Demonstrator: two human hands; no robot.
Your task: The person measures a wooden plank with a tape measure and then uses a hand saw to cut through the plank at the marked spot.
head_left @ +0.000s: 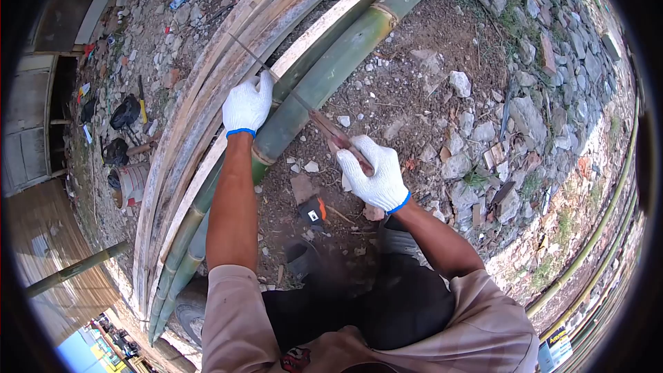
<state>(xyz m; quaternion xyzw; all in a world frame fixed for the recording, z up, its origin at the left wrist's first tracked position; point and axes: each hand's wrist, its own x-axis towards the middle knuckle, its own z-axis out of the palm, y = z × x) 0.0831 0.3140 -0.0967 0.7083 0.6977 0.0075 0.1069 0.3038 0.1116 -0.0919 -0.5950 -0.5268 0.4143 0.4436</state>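
My right hand (373, 174), in a white knit glove with a blue cuff, is closed around the wooden handle of a handsaw (327, 130). The narrow blade lies across a thick green bamboo pole (338, 62), and its tip points to the upper left. On the far side of the blade's line, my left hand (247, 105), gloved the same way, grips the bamboo beside a pale wooden beam (311, 38). Its fingertips are close to the blade and partly hidden. How deep the blade sits in the bamboo cannot be made out.
Long weathered boards (207, 62) run alongside the bamboo on the left. A black and orange tape measure (313, 211) lies on the dirt near my feet. Broken stones (528, 117) are heaped on the right. Black bags (126, 112) and a sack (133, 184) sit at left.
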